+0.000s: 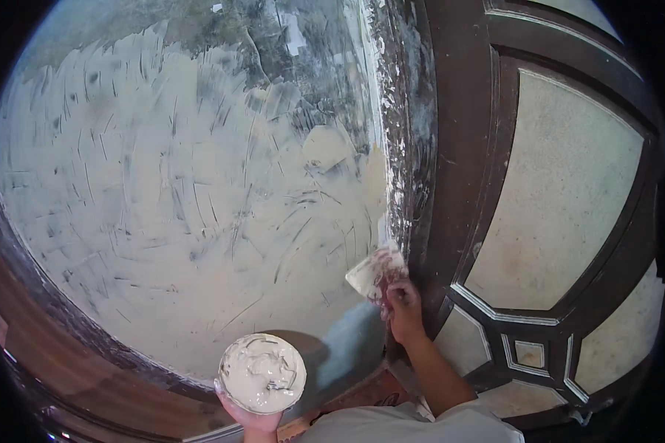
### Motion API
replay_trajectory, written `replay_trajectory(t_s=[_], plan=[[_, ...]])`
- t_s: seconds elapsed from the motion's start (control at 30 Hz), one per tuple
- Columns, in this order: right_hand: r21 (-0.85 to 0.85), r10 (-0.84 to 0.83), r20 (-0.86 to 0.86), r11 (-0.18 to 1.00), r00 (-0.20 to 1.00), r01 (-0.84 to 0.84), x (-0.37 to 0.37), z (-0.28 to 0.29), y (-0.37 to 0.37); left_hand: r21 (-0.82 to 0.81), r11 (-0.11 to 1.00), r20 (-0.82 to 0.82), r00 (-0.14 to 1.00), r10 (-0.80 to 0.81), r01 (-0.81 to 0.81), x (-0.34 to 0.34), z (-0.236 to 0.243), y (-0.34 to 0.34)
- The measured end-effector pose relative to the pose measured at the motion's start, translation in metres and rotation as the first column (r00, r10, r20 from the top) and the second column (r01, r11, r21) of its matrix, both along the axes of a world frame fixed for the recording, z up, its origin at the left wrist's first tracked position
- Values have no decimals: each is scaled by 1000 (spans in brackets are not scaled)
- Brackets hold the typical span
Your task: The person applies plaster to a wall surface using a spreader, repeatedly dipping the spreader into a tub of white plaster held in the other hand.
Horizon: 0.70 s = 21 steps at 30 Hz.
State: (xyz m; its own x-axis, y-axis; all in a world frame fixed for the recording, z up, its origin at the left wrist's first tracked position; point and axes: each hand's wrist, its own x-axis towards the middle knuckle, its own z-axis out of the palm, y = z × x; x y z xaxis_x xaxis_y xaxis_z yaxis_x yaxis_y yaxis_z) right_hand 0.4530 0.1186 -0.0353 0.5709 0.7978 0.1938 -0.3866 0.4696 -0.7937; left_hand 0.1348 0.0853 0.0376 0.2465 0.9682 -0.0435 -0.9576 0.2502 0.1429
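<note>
My left hand [256,421] is closed round the underside of a round bowl [224,395] at the lower middle. Thick off-white putty [255,369] fills it, with a swirled, uneven surface. To the right, my right hand [405,306] grips a flat putty scraper [373,277] smeared with white and reddish stains. Its blade lies at the wall's right edge, close to the dark door frame; whether it touches cannot be told. The wall [177,192] bears a pale, streaky coat of putty, with darker grey patches showing through toward the top.
A dark brown panelled door [462,118] with pale inset panels stands on the right. White smears mark the dark strip [397,148] between wall and door. A brown skirting band [111,376] curves along the lower left. A bluish bare patch [355,336] shows low on the wall.
</note>
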Motion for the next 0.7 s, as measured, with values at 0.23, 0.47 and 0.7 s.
replay_trajectory(t_s=[0.23,0.47,0.7], plan=[[247,-104,283,968,954,32,4,146,57,47,998,-87,996,-30,34,3,-10,0],[163,-218,325,971,920,173,-10,40,82,0,999,-64,997,-43,43,3,-4,-7],[-325,99,71,943,993,-70,-13,-104,-6,-24,998,-63,997,-52,51,-2,-16,3]])
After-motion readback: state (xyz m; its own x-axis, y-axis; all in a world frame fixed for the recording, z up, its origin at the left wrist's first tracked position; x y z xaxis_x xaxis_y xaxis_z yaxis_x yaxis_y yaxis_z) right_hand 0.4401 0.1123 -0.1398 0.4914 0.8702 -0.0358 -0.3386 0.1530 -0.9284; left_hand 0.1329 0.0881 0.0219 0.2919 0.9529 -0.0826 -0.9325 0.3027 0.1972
